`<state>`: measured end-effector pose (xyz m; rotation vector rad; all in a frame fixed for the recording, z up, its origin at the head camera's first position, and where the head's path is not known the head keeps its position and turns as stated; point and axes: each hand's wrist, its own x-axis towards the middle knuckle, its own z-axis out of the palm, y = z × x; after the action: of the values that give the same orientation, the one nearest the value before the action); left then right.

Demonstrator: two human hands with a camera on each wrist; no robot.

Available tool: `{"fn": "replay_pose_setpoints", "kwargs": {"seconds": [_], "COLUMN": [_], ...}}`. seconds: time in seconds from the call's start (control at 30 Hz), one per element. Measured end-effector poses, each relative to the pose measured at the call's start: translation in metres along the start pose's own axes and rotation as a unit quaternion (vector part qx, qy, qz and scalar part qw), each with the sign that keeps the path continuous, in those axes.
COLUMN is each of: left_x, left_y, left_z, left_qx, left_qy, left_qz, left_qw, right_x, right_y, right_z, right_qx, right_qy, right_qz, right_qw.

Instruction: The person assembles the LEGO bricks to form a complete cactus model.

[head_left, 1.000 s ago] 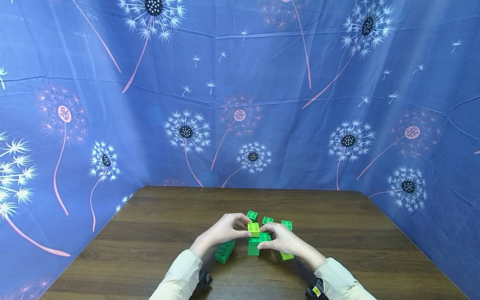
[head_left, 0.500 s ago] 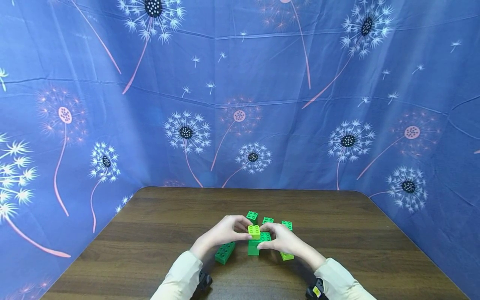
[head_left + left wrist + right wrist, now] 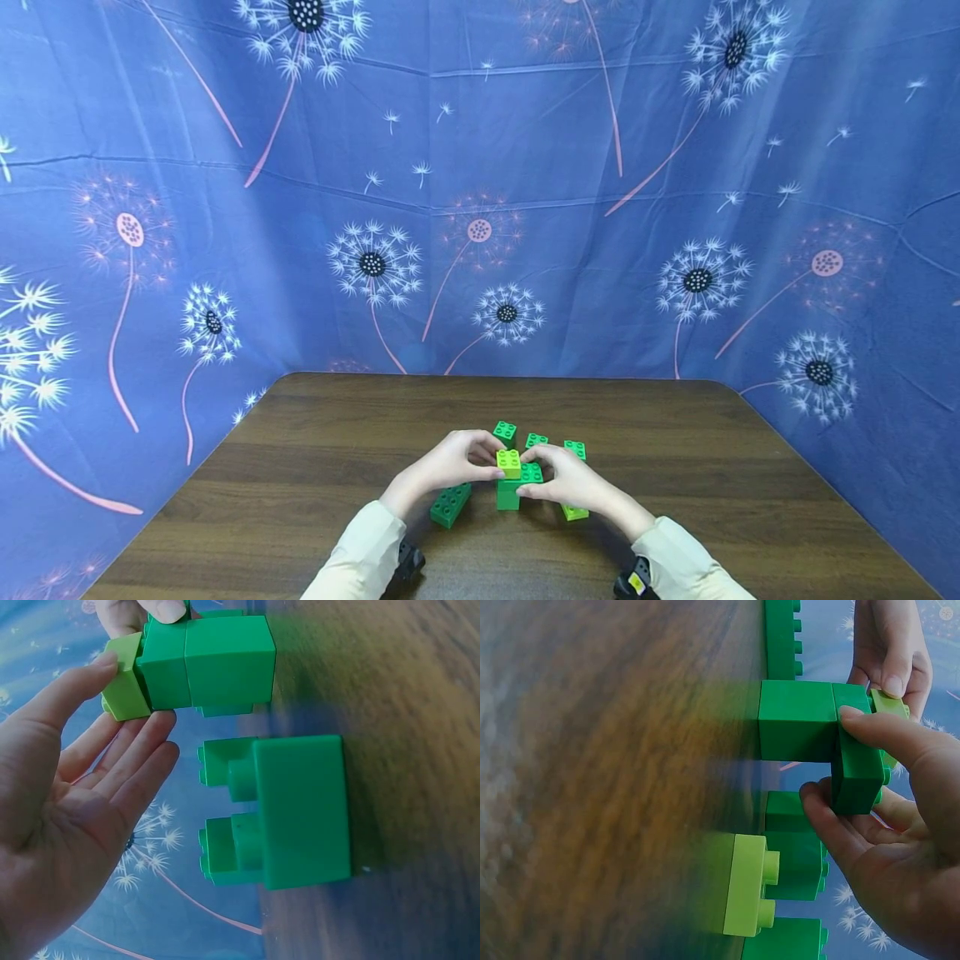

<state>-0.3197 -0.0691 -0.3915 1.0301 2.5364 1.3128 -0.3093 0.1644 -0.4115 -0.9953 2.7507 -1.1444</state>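
Note:
My left hand (image 3: 452, 462) pinches a small lime toy brick (image 3: 508, 464) between thumb and fingers. The lime brick sits at the left end of a longer green brick (image 3: 532, 473); in the left wrist view it leans slightly, with a narrow gap showing. That green brick lies across a taller green block (image 3: 507, 497) standing on the table and overhangs it to the right. My right hand (image 3: 576, 483) grips the overhanging end, thumb on the near side and fingers curled at the other, as the right wrist view shows. Some right fingertips are hidden behind the bricks.
A dark green long brick (image 3: 450, 505) lies left of the stack. Behind stand green bricks, one at the left (image 3: 505, 432), one mid (image 3: 537, 439), one right (image 3: 574, 450). Another lime brick (image 3: 575, 513) is partly under my right wrist. A blue dandelion cloth (image 3: 480, 167) hangs behind the wooden table (image 3: 360, 417).
Over the past second my left hand has lowered the lime brick slightly onto the longer green brick. My right hand has stayed nearly still, holding the stack.

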Motion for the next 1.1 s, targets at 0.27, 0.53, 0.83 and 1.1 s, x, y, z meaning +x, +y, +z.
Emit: {"fn": "replay_pose_setpoints", "kwargs": {"seconds": [0.27, 0.53, 0.83, 1.1], "left_x": [0.0016, 0.0016, 0.0031, 0.0040], "left_y": [0.0008, 0.0025, 0.0041, 0.0035], "left_z": [0.0005, 0.0046, 0.0058, 0.0060], "left_qx": [0.000, 0.007, 0.029, 0.037], "left_qy": [-0.016, -0.013, 0.002, 0.009], "left_qz": [-0.002, -0.009, -0.008, -0.004], "left_qw": [0.9999, 0.9998, 0.9995, 0.9993], "right_x": [-0.0009, -0.0012, -0.0021, -0.0023], "right_y": [-0.0026, -0.0013, -0.0018, -0.0016], "right_z": [-0.0008, 0.0004, 0.0001, -0.0009], "right_qx": [0.000, 0.002, -0.003, 0.004], "right_qy": [0.006, 0.003, 0.009, 0.007], "right_qz": [0.007, 0.012, 0.005, 0.004], "right_qw": [1.0000, 0.9999, 0.9999, 1.0000]}}
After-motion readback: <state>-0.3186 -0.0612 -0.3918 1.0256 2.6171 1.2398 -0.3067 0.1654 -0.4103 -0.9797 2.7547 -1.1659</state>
